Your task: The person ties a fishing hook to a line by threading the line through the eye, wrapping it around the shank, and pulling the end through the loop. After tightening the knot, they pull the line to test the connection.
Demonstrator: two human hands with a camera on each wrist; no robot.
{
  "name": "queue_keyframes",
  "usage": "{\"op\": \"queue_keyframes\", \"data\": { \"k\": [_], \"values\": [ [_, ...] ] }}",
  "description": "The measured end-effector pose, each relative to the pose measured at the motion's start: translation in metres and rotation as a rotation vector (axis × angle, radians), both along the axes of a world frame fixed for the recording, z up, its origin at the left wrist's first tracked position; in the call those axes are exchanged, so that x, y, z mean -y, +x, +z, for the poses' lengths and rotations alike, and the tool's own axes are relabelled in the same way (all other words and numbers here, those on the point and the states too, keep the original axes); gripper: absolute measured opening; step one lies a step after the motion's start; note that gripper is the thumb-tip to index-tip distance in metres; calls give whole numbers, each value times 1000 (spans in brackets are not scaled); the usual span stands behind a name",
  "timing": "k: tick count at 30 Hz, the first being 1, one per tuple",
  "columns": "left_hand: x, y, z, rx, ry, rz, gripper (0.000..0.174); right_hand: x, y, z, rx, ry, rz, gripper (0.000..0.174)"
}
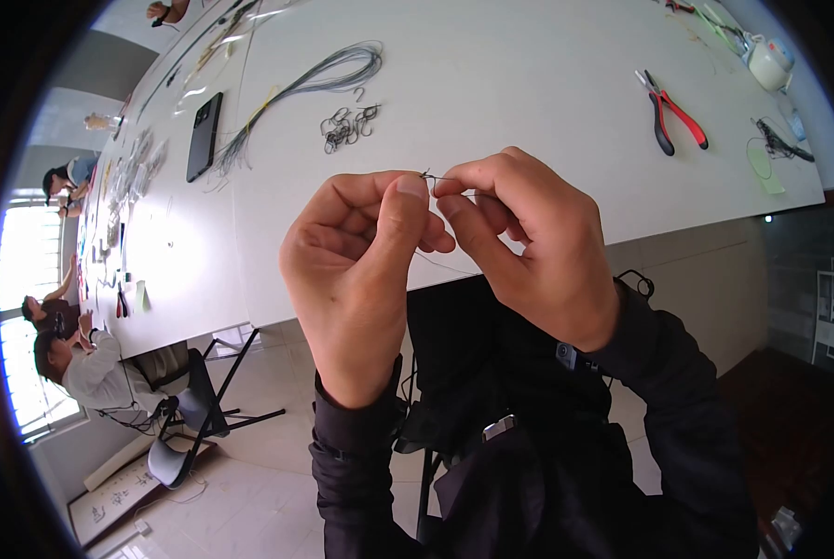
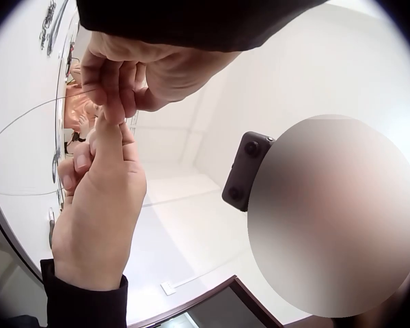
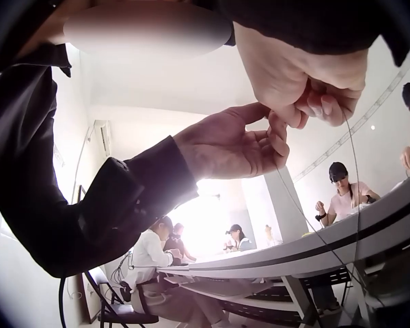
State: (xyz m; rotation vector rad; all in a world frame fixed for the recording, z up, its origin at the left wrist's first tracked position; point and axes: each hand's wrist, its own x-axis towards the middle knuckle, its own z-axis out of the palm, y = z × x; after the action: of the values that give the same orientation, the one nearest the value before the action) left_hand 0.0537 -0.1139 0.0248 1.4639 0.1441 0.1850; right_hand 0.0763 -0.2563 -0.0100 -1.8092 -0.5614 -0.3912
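Observation:
Both hands meet above the table's near edge. Between thumb and index finger, the left hand (image 1: 356, 270) pinches a small dark piece (image 1: 425, 174), apparently a hook, largely covered by the fingertips. Close beside it the right hand (image 1: 538, 242) pinches a thin dark line (image 1: 443, 179) running to that piece. In the right wrist view a loop of the thin line (image 3: 356, 178) hangs below the hands. The left wrist view has the fingertips of the left hand (image 2: 157, 72) and right hand (image 2: 102, 205) touching or nearly so.
On the white table (image 1: 492, 84) lie a pile of hooks (image 1: 342, 129), a bundle of grey lines (image 1: 324, 70), a phone (image 1: 205, 137) and red-black pliers (image 1: 669, 112). A white container (image 1: 769, 63) stands far right. Other people sit along the table at left, near a folding chair (image 1: 198, 410).

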Motion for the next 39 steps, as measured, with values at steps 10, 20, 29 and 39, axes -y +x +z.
{"op": "queue_keyframes", "data": {
  "k": [10, 20, 29, 39],
  "values": [
    [-2, 1, -2, 17, -77, -2, 14, -1, 0, 1, 155, -103, -5, 20],
    [0, 4, -12, 65, 270, 88, 10, 8, 3, 9, 158, -284, -27, 17],
    [5, 2, -18, 131, 499, 48, 6, 22, 17, 18, 65, -225, 19, 8],
    [5, 1, -17, 190, 602, -39, 6, 39, 34, 19, -531, -55, 286, 20]
  ]
}}
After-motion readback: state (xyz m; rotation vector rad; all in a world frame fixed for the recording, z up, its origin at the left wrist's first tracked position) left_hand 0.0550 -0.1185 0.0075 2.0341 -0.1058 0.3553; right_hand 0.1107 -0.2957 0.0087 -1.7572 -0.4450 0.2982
